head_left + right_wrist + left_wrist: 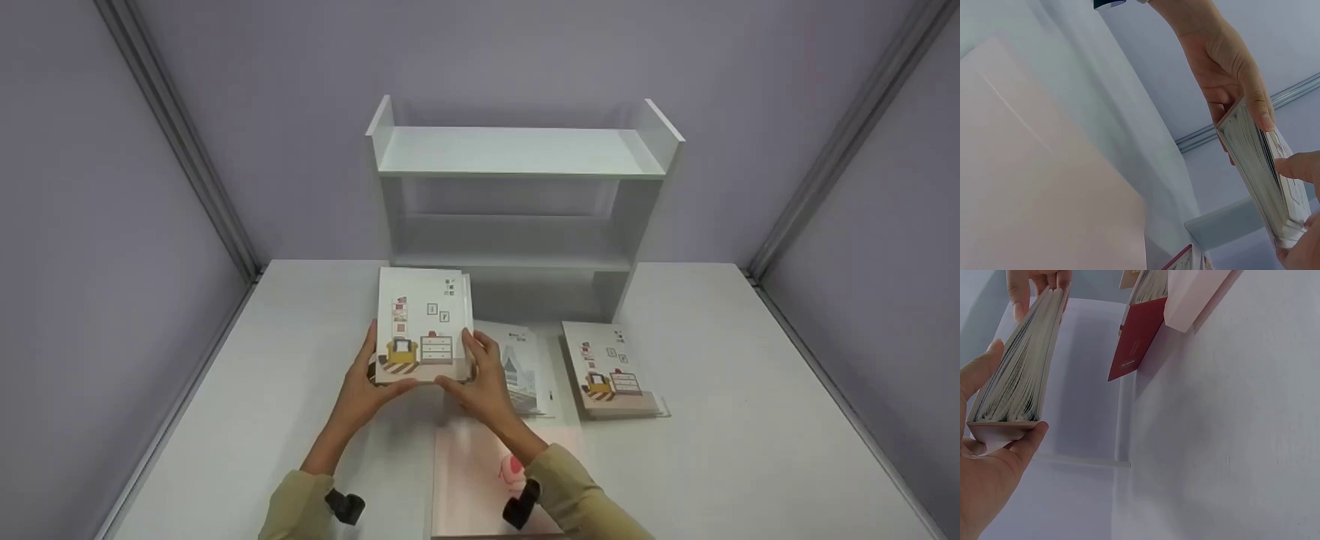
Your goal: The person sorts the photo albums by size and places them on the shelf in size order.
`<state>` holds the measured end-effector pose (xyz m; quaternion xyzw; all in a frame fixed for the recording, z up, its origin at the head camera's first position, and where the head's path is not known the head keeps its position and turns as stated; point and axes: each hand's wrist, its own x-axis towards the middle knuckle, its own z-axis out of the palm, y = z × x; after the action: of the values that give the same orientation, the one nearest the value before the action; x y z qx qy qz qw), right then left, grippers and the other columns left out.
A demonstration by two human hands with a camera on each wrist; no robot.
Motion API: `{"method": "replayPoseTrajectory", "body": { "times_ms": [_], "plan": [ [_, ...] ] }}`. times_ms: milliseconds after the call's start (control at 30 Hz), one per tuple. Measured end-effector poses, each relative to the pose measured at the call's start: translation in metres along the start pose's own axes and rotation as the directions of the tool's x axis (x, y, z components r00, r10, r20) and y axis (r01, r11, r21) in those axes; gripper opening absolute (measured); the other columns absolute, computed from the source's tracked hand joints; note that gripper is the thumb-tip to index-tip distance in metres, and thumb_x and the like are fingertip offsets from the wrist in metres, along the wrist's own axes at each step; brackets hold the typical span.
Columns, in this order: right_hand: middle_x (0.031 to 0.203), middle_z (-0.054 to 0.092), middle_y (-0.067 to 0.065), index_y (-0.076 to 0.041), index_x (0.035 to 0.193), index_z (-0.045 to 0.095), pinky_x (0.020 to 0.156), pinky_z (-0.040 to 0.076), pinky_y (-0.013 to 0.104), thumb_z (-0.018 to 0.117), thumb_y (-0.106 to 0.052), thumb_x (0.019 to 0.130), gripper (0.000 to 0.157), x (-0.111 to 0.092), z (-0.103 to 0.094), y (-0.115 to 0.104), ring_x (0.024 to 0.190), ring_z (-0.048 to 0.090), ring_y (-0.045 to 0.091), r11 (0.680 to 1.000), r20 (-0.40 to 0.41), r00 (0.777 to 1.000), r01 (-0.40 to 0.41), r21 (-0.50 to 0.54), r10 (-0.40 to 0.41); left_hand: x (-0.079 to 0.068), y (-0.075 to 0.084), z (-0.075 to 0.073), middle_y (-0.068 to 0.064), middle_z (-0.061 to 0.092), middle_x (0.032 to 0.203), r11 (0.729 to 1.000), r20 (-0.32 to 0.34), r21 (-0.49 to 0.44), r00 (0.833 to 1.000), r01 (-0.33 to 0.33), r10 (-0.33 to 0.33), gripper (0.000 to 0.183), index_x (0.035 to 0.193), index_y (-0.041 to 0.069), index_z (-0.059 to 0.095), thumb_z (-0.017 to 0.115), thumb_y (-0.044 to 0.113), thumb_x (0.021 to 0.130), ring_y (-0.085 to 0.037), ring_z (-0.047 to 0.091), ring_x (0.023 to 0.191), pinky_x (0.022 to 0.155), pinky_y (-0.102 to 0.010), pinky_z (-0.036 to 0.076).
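The book (421, 326) (pale cover, drawn armchair and dresser) is lifted, cover up, just in front of the white shelf (517, 195).

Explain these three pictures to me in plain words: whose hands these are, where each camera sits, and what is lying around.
No machine here: a person works with bare hands. The wide picture comes from a camera on the head; the other two from cameras on each wrist. The left hand and right hand together hold a book with a drawn room on its cover, lifted above the white table. On the table lie a matching book, another book beside it, and a pink book nearest the person. Behind stands a white shelf.
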<state>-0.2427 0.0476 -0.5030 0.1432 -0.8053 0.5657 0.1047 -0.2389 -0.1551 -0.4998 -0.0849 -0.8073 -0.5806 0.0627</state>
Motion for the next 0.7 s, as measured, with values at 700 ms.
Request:
{"method": "replayPoseTrajectory", "body": {
  "times_ms": [700],
  "plan": [
    [0.142, 0.026, 0.022, -0.003, 0.143, 0.034, 0.092, 0.048, 0.043, 0.079, -0.017, 0.074, 0.083, 0.007, -0.01, -0.011, 0.131, 0.031, 0.037, 0.999, 0.01, 0.999, 0.032, 0.027, -0.032, 0.003, 0.01, -0.001, 0.001, 0.038, 0.144, 0.998, -0.018, -0.045, 0.999, -0.036, 0.035, 0.112, 0.151, 0.025, 0.006, 0.082, 0.031, 0.069, -0.021, 0.054, 0.111, 0.085, -0.032, 0.051]
  ]
}}
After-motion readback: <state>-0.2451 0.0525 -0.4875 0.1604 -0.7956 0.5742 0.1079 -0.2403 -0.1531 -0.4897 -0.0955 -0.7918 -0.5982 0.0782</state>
